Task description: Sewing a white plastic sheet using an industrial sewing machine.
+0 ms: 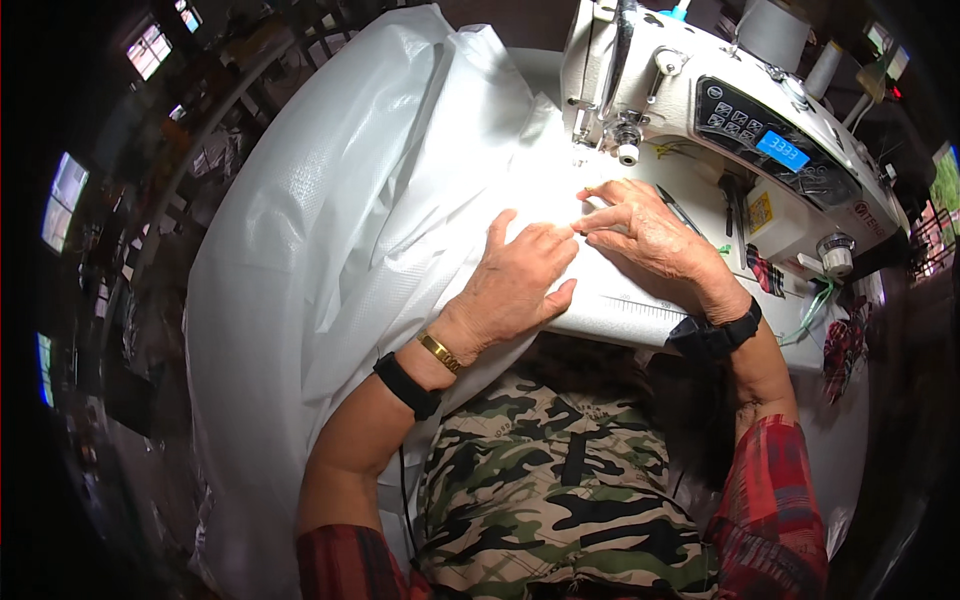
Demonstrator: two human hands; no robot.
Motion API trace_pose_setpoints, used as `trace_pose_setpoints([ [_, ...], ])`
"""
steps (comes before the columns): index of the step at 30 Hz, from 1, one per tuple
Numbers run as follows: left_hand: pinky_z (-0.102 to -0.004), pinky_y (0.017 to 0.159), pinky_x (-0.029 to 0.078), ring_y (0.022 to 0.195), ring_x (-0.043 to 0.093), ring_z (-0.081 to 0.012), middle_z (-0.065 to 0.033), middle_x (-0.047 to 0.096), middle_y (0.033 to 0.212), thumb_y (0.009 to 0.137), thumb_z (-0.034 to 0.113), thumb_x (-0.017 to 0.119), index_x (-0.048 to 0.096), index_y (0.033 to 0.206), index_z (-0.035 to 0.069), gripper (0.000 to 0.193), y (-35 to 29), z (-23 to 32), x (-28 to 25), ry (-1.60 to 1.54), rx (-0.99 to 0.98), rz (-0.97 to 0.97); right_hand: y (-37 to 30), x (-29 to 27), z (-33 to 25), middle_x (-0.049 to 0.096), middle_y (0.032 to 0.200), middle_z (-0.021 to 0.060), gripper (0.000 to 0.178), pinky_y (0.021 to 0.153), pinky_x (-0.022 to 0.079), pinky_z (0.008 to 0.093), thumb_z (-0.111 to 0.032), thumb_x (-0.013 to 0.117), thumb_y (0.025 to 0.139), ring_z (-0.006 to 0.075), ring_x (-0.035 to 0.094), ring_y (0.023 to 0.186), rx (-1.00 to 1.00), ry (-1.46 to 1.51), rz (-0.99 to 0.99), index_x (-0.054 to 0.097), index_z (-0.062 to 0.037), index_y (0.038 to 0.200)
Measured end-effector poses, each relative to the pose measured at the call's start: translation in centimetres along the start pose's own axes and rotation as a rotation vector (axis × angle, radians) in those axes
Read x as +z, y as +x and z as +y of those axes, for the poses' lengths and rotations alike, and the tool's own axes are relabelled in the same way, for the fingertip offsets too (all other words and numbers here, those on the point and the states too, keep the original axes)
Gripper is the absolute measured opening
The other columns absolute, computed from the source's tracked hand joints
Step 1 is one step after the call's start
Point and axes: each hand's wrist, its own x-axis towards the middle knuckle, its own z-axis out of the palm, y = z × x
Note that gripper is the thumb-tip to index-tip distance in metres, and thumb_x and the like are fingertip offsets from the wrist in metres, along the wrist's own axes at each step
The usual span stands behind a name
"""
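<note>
My left hand (520,285) and right hand (650,235) lay flat, fingers spread, holding nothing, pressing the white woven plastic sheet (340,220) onto the tabletop (620,315) before the sewing machine (700,90). The sheet looked glossy and creased, spilling off to my left. The machine carried a small blue screen (782,150) and a yellow sticker (760,212).

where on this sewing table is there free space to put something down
Little bare table shows: a strip at its front edge between the left hand and right hand. White sheeting covers the left side. Crowded right, between the sewing machine and fabric scraps.
</note>
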Motion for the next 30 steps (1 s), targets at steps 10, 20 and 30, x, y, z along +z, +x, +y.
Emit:
trace_pose_setpoints([
  [10, -0.0571, 0.110, 0.021, 0.112, 0.055, -0.0228, -0.0087, 0.060, 0.117, 0.087, 0.030, 0.061, 0.058, 0.111, 0.007, 0.034, 2.1, -2.4, 0.3, 0.000, -0.030, -0.059, 0.1, 0.9, 0.8, 0.057, 0.129, 0.0135, 0.035, 0.105, 0.032, 0.0441, -0.024, 0.061, 0.090, 0.0276, 0.049, 0.119, -0.036, -0.177, 0.061, 0.066, -0.0088, 0.121],
  [20, -0.0514, 0.100, 0.028, 0.103, 0.053, -0.0247, -0.0085, 0.059, 0.104, 0.080, 0.026, 0.070, 0.063, 0.093, 0.007, 0.024, 0.9, 2.7, -1.4, 0.165, -0.113, -0.060, 0.0, 1.0, 1.4, 0.054, 0.131, 0.0157, 0.036, 0.104, 0.033, 0.0449, -0.026, 0.059, 0.091, 0.0295, 0.046, 0.123, -0.047, -0.109, 0.057, 0.064, -0.0045, 0.119],
  [30, -0.0414, 0.067, 0.048, 0.075, 0.057, -0.0305, -0.0125, 0.052, 0.081, 0.080, 0.012, 0.068, 0.054, 0.086, 0.002, 0.017, 1.3, 2.7, -0.5, 0.096, -0.274, -0.048, 0.0, 1.1, 1.5, 0.054, 0.130, 0.0159, 0.034, 0.106, 0.031, 0.0454, -0.024, 0.057, 0.091, 0.0296, 0.045, 0.124, -0.042, -0.058, 0.054, 0.065, -0.0068, 0.120],
])
